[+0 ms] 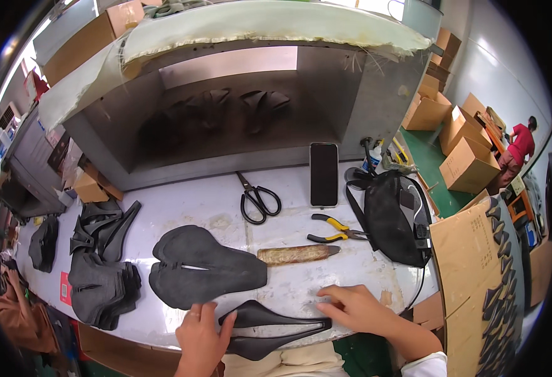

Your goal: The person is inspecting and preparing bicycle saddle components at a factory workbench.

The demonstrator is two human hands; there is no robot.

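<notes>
Scissors [251, 188] lie on the worktop [181, 202] beyond the saddle-shaped pad [210, 278], with pliers [337, 229] to its right and a stack of black pads [102, 294] to its left. On that pad's near side, a little to the right, sits the slotted black piece [255, 313], the left hand [202, 338] with its thumb at the piece's left end, grip slightly parted. The right hand [357, 308] hovers right of the pad, near the piece's narrow tip, its grip loosely open, thumb and forefinger a little apart.
</notes>
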